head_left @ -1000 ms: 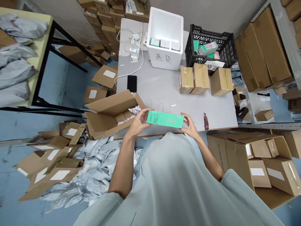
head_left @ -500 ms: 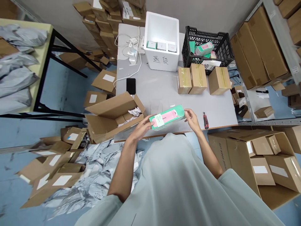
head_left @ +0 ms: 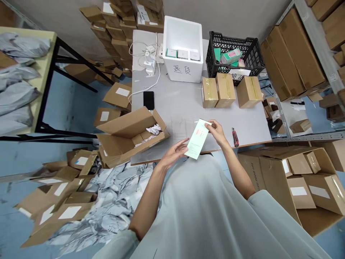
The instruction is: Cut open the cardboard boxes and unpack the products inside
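The right hand (head_left: 217, 133) pinches the far right corner of one pale green box (head_left: 197, 142), thumb on its printed face; the left hand (head_left: 174, 154) meets its near left edge with fingers extended, and I cannot tell whether it grips. The box is tilted above the near edge of the counter (head_left: 172, 97).

Judging by how things lie, handling of this box is underway: it looks closed and is not yet set down. Just left, one brown carton (head_left: 121, 124) is already open, with crumpled paper (head_left: 154, 129) inside. Right of the hands lies one red-and-black cutter (head_left: 235, 137); farther left, one phone (head_left: 148, 100).

Beyond, three taped cartons (head_left: 225, 90) stand closed, two side by side and one to the right. At the far side, one white foam bin (head_left: 183, 77) holds three small boxes (head_left: 182, 54), and one black crate (head_left: 257, 54) holds several green boxes, overlapping too much to count.
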